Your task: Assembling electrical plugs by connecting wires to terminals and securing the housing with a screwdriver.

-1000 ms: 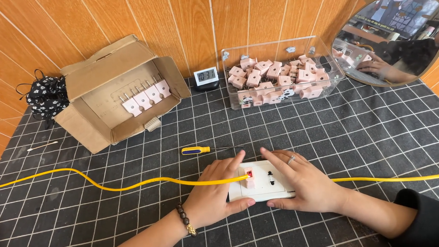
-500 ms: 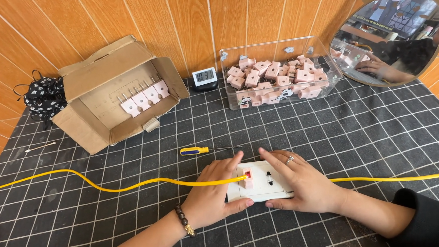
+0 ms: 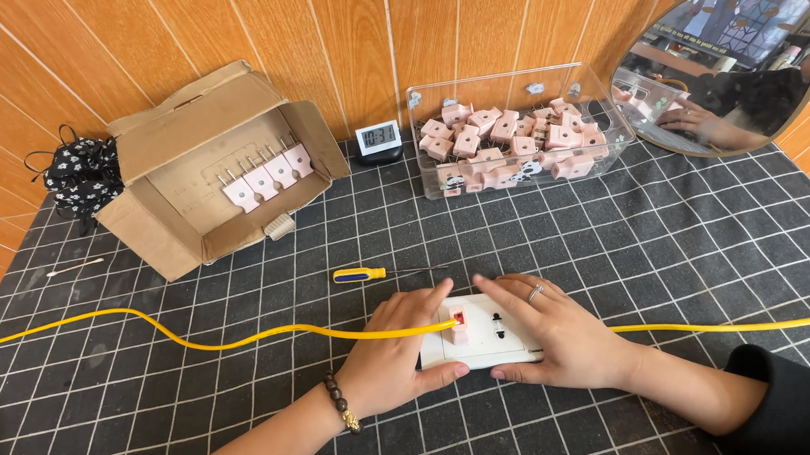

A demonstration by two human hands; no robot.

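A white socket block [image 3: 492, 338] lies flat on the dark grid mat near the front. My left hand [image 3: 388, 356] grips its left end, thumb under the front edge, fingers by a small pink plug [image 3: 458, 323] seated in the block. My right hand [image 3: 555, 335], with a ring, covers the block's right end. A yellow cable [image 3: 200, 339] runs from the left edge to the pink plug and continues out to the right behind my right wrist.
A yellow-handled screwdriver [image 3: 362, 275] lies just behind my hands. An open cardboard box [image 3: 193, 173] with several pink plugs sits back left, a clear bin [image 3: 510, 132] of pink plugs back centre, a small clock [image 3: 378, 138] between them, a round mirror [image 3: 725, 59] at right.
Both hands stay on the socket block with only slight shifts. Nothing else has moved.
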